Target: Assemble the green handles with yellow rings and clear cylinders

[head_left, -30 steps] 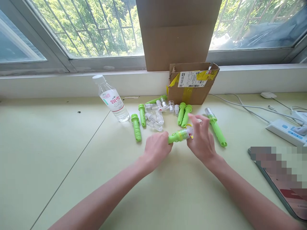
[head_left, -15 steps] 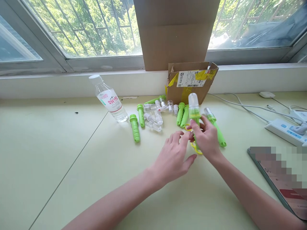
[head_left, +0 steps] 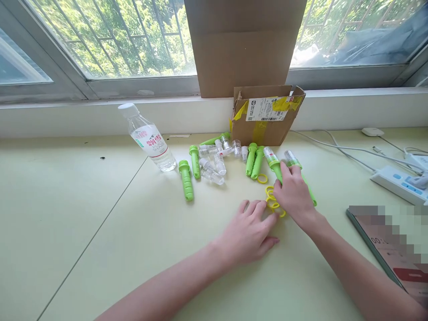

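Head view: the capped tube (head_left: pixel 274 165) has a slim green body and a clear, ribbed cap with a small red mark near the cap's base. It is located at the right side of the group of parts, in the right hand (head_left: pixel 296 194), with its cap directed away from the person. A second capped tube (head_left: pixel 308 189) of similar form lies just beside it, partly covered by the same hand. Two uncapped green tubes (head_left: pixel 186 180) lie near the bottle, and a pair of green tubes (head_left: pixel 250 159) lies in front of the box. Clear plastic parts (head_left: pixel 214 166) lie in a loose cluster between these groups.

The cardboard box (head_left: pixel 262 129) carries yellow tape and a white label; its contents are hidden by the front wall. The bottle (head_left: pixel 158 151) has a white cap and a printed label, and holds clear liquid.

The right hand is palm down, fingers clamped on the green body of the capped tube. The left hand (head_left: pixel 249 232) is low over the desk (head_left: pixel 133 249), palm down, fingers apart and slightly bent. Its fingertips are at the yellow rings (head_left: pixel 270 192); contact cannot be confirmed.
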`<action>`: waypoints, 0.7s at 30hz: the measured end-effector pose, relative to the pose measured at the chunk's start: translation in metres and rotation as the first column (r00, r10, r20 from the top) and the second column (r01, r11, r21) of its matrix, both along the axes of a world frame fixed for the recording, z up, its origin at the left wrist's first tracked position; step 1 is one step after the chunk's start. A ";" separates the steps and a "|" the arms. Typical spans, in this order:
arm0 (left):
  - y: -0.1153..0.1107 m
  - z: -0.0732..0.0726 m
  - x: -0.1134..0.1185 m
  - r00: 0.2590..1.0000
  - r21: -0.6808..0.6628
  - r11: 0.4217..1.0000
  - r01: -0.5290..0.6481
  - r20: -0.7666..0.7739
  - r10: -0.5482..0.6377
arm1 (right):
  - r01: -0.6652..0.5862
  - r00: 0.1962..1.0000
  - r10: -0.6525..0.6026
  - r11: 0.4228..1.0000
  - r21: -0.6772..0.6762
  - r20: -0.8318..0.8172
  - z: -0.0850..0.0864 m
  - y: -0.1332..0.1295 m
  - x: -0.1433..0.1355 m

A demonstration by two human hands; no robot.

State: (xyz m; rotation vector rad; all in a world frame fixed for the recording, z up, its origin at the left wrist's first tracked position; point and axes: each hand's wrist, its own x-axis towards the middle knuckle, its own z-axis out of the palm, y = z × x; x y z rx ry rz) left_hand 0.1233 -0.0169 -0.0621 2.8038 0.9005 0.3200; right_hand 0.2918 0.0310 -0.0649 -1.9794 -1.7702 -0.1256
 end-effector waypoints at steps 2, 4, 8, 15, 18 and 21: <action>0.000 0.000 0.000 1.000 0.000 1.000 -0.002 0.000 0.002 | 0.000 0.999 -0.001 1.000 0.018 0.043 -0.002 0.001 0.000; 0.000 -0.001 0.000 1.000 0.003 1.000 -0.006 0.001 0.006 | 0.020 0.997 -0.020 1.000 0.004 0.076 -0.004 0.001 0.001; 0.000 -0.002 0.000 1.000 0.011 1.000 -0.010 -0.004 0.010 | 0.053 0.992 -0.047 0.997 -0.053 0.115 -0.004 0.003 0.002; -0.001 -0.001 0.000 1.000 0.032 0.999 -0.013 -0.017 0.013 | 0.048 0.991 -0.042 0.998 -0.044 0.130 -0.007 0.003 0.003; -0.001 -0.001 0.001 1.000 0.042 0.999 -0.012 -0.019 0.013 | 0.015 0.987 -0.013 1.000 -0.012 0.157 -0.011 0.003 0.005; -0.001 -0.001 0.001 1.000 0.045 0.999 -0.011 -0.020 0.012 | 0.003 0.981 -0.003 1.000 0.001 0.193 -0.012 0.003 0.007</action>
